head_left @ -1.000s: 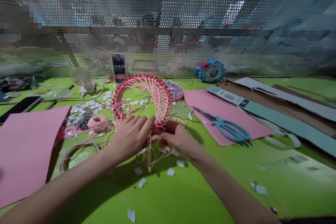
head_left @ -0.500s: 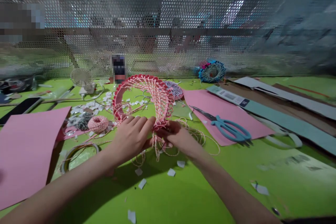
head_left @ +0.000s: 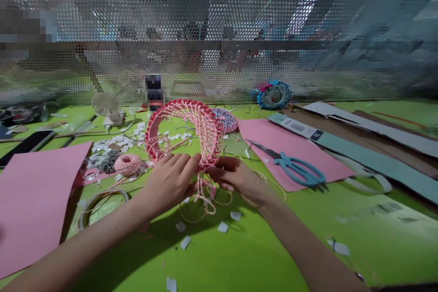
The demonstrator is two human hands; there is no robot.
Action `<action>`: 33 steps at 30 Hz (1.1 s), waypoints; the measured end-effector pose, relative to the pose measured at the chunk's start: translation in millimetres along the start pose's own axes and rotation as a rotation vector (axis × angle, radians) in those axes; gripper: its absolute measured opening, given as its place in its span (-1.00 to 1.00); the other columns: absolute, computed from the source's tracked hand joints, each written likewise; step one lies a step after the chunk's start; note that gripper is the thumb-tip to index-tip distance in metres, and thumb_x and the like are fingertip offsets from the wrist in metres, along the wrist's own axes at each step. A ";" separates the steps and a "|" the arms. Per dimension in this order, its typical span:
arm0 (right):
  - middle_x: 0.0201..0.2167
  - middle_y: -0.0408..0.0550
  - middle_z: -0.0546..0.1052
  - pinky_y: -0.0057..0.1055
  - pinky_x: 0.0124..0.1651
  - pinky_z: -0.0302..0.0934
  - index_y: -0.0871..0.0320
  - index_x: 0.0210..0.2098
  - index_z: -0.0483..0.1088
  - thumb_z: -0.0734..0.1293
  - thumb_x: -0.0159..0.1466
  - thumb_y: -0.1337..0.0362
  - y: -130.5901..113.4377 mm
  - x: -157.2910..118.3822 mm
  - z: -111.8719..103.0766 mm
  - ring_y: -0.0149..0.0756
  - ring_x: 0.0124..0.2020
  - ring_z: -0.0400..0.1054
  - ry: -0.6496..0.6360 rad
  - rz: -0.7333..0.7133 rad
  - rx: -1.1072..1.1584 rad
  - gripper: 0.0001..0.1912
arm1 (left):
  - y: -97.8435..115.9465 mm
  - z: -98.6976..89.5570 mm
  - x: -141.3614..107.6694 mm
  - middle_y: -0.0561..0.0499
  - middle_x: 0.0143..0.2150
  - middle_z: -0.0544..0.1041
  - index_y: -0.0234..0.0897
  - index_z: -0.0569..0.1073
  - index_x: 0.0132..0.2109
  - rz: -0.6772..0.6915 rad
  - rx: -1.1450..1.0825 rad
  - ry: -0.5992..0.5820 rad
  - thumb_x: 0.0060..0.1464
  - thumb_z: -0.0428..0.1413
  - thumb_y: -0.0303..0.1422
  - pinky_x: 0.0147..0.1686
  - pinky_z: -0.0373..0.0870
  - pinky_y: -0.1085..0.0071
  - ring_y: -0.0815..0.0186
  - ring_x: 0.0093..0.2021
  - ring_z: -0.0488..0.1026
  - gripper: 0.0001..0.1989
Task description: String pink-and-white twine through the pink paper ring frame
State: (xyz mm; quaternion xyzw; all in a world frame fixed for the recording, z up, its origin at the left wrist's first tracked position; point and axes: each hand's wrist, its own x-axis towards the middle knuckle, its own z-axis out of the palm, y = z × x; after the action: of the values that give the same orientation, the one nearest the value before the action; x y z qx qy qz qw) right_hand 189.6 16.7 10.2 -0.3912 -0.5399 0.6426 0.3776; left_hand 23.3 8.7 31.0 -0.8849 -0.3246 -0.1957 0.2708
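Observation:
My left hand (head_left: 176,173) is closed on the near lower rim of a pink ring (head_left: 214,133), held upright above the table. Its edge is scalloped, and pink-and-white string criss-crosses its wall. At the ring's lower right, my right hand (head_left: 237,178) has thumb and fingers pinched together on the pink-and-white string (head_left: 204,185); the exact pinch point is partly hidden. Loose loops of string hang below, between both hands. Left of the ring lies a ball of pink-and-white string (head_left: 127,164), beside a dark grey-and-white ball (head_left: 108,160).
Blue-handled scissors (head_left: 297,169) lie on pink paper (head_left: 267,137) at right. Behind stand a blue string-wrapped ring (head_left: 274,95) and a purple one (head_left: 226,119). A tape roll (head_left: 89,212), pink sheet (head_left: 37,200), phone (head_left: 27,146), small fan (head_left: 105,104) and paper scraps occupy the left.
My right hand has shifted slightly right and turned, its fingers drawn back from under the ring. The string below the ring now hangs in wider loops. My left hand stays on the rim.

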 end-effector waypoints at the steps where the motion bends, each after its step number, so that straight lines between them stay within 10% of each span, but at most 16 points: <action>1: -0.67 -0.26 0.26 -0.55 -0.67 -0.21 0.18 -0.54 0.27 0.33 -0.05 0.20 1.7 2.0 -3.5 -0.61 -0.72 -0.07 0.036 0.014 -0.004 -0.81 | 0.2 0.2 0.2 -0.08 -0.46 0.40 -0.44 0.22 -0.18 -0.004 0.000 0.003 0.07 -0.24 -0.42 -0.53 0.24 0.38 0.28 -0.51 0.32 -0.76; 10: -0.62 -0.20 0.27 -0.54 -0.71 -0.15 0.18 -0.48 0.26 0.19 0.09 0.05 -0.9 -8.0 6.7 -0.59 -0.74 -0.02 0.221 -0.182 -0.195 -0.71 | -0.2 6.0 -1.1 -0.13 -0.40 0.43 -0.51 0.17 -0.10 -0.089 0.005 -0.034 0.01 -0.18 -0.44 -0.47 0.27 0.35 0.25 -0.45 0.34 -0.71; 24: -0.69 -0.29 0.14 -0.55 -0.68 -0.05 0.14 -0.52 0.24 0.25 0.06 0.14 -1.4 -6.9 10.7 -0.55 -0.71 0.01 0.159 -0.124 -0.121 -0.80 | -7.7 14.2 -4.3 -0.13 -0.36 0.42 -0.50 0.14 -0.06 -0.137 0.059 -0.095 0.05 -0.13 -0.40 -0.45 0.29 0.36 0.24 -0.39 0.36 -0.68; 33: -0.51 -0.12 0.41 -0.45 -0.47 0.06 0.10 -0.36 0.42 0.26 0.08 0.17 -21.5 -19.6 -12.9 -0.42 -0.50 0.23 -0.365 -0.072 -0.512 -0.82 | -32.7 13.7 -8.0 -0.10 -0.44 0.41 -0.43 0.16 -0.15 -0.269 0.047 0.053 0.07 -0.16 -0.39 -0.51 0.29 0.40 0.27 -0.45 0.38 -0.78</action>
State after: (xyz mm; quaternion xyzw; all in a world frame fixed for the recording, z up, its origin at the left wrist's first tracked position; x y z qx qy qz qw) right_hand 210.7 6.9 31.9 -0.3325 -0.7564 0.5315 0.1863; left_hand -2.3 34.3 27.7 -0.8212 -0.4377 -0.2458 0.2713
